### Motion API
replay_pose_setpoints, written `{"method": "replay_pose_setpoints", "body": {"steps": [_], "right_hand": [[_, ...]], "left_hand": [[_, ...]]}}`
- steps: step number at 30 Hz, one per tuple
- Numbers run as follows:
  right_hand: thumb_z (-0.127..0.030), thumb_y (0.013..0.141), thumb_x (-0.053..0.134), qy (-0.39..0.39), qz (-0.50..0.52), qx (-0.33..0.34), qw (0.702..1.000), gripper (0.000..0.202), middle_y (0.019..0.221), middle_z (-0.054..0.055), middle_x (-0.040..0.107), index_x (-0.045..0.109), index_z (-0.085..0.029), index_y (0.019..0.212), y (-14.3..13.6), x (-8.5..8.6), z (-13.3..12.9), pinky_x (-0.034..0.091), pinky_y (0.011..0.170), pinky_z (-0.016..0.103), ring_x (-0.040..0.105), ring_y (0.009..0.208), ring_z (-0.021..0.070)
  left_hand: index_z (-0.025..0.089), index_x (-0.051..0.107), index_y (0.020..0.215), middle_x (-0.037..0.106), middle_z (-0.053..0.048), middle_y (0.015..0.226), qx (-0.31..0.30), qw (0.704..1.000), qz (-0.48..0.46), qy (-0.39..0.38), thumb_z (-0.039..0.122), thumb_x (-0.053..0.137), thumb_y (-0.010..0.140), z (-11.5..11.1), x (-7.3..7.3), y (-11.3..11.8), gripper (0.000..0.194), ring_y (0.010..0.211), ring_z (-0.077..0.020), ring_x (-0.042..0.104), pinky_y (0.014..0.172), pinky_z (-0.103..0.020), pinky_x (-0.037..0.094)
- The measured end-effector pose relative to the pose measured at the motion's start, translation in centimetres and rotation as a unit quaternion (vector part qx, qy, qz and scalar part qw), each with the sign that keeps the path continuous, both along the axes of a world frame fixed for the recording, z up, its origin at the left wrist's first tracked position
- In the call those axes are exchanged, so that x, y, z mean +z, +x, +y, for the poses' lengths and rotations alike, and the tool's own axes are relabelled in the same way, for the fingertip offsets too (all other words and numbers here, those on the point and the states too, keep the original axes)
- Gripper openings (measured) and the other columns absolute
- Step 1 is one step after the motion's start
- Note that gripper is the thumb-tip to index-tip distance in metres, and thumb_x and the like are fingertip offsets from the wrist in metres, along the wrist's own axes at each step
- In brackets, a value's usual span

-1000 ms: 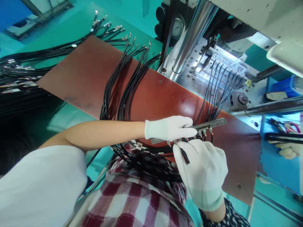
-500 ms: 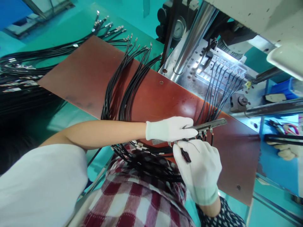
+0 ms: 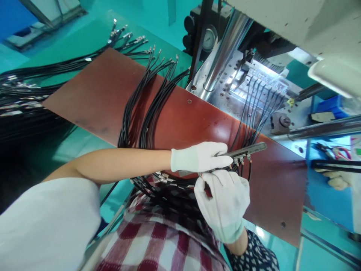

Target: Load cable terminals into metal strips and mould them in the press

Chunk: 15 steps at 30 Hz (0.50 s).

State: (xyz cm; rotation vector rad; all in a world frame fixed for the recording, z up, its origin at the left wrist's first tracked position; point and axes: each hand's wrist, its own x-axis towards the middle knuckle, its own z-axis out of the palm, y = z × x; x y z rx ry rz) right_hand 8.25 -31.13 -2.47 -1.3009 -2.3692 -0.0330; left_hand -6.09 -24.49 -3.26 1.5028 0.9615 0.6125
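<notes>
Turquoise floor, blue side table.

Gauge up top, blue bench at the right edge.
Two black knobs stand one above the other just left of the gauge. On the bench side, a red-handled tool lies near a black bar, with a cream bundle beside the bar. Farther up, a blue bin has a pale-topped block close by. A blue panel fills the upper left corner.
</notes>
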Motion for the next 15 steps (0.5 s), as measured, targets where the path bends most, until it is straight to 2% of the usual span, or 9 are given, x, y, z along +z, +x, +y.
{"method": "replay_pose_setpoints", "body": {"steps": [2,5,7,9,11,15], "right_hand": [[-0.017,0.084,0.064,-0.012,0.007,0.000,1.000,0.018,0.067,-0.002,0.064,0.065,-0.024,0.067,0.2,0.2,-0.1,0.031,0.071,0.039,0.052,0.067,0.0187],[-0.031,0.091,0.065,-0.045,0.024,0.005,0.999,0.010,0.077,-0.002,0.068,0.072,-0.026,0.085,2.0,0.9,0.3,0.032,0.074,0.038,0.055,0.072,0.0188],[-0.038,0.092,0.066,-0.025,0.018,-0.040,0.999,0.014,0.083,0.000,0.070,0.074,-0.026,0.093,3.7,1.3,1.0,0.033,0.076,0.037,0.057,0.078,0.0198],[-0.036,0.091,0.068,0.016,-0.017,-0.104,0.994,0.012,0.085,0.001,0.070,0.075,-0.026,0.091,5.3,1.6,1.8,0.033,0.077,0.037,0.056,0.082,0.0212],[-0.035,0.089,0.069,0.037,-0.063,-0.135,0.988,0.009,0.085,0.001,0.069,0.075,-0.028,0.089,6.1,1.6,2.6,0.032,0.077,0.037,0.055,0.081,0.0215],[-0.031,0.087,0.070,0.051,-0.091,-0.137,0.985,0.009,0.079,0.000,0.068,0.072,-0.027,0.079,5.8,1.7,3.5,0.031,0.073,0.037,0.053,0.076,0.0203]], "left_hand": [[0.018,0.039,0.074,0.039,0.006,0.068,-0.002,1.000,-0.001,0.002,0.047,0.047,0.097,-0.1,0.1,0.0,0.038,0.064,-0.0089,0.035,0.057,-0.024,0.030],[0.018,0.040,0.076,0.040,0.006,0.068,-0.007,0.999,-0.005,-0.036,0.047,0.047,0.098,-0.1,0.6,-0.1,0.036,0.060,-0.0081,0.038,0.055,-0.023,0.032],[0.019,0.040,0.079,0.043,0.006,0.069,-0.019,0.997,-0.013,-0.077,0.049,0.045,0.098,-0.1,0.9,-0.1,0.036,0.057,-0.0081,0.043,0.052,-0.023,0.034],[0.020,0.040,0.080,0.044,0.006,0.069,-0.027,0.995,-0.011,-0.092,0.050,0.044,0.098,-0.1,1.0,-0.1,0.036,0.056,-0.0086,0.046,0.051,-0.023,0.035],[0.019,0.040,0.079,0.043,0.006,0.069,-0.022,0.998,0.006,-0.063,0.049,0.045,0.099,0.0,1.0,0.0,0.036,0.059,-0.0086,0.043,0.054,-0.024,0.035],[0.017,0.043,0.078,0.042,0.005,0.073,-0.019,0.999,0.029,-0.008,0.048,0.043,0.100,0.1,0.5,0.0,0.038,0.065,-0.0092,0.039,0.059,-0.024,0.033]]}}
